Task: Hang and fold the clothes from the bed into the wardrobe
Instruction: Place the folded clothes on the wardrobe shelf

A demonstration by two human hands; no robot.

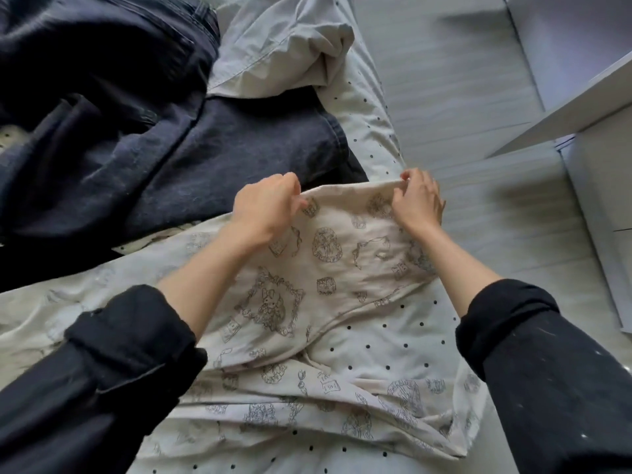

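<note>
Hands work together here: the left hand (265, 203) and the right hand (419, 197) each pinch the far hem of the printed garment (325, 268), spread near the right edge of the bed (393, 350), probably to fold it evenly.

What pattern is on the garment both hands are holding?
Cream garment with dark line-drawn motifs, including a framed rabbit; the head view shows it.
</note>
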